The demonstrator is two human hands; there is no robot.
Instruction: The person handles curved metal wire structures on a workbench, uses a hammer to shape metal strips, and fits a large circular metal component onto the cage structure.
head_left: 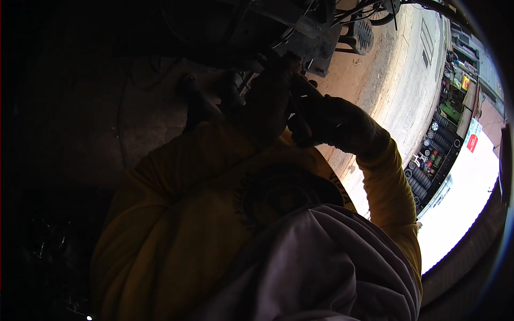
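Both my hands are close together in front of my chest, in deep shadow below a dark machine-like assembly (316,40). My left hand (267,101) reaches up to its lower edge, with fingers closed around something small that the dark hides. Just to the right, my right hand (340,123) is bent in toward the left one, its fingers curled. A slim, rod-like thing (301,115) shows between the two hands; its kind cannot be made out. Yellow sleeves cover both arms.
A foot-like dark shape (198,104) rests on the dim floor at the left. A ribbed metal part (363,36) juts from the assembly. To the right runs a sunlit road (404,91), with stacked tyres (420,179) beyond it. Grey cloth (316,262) hangs over my front.
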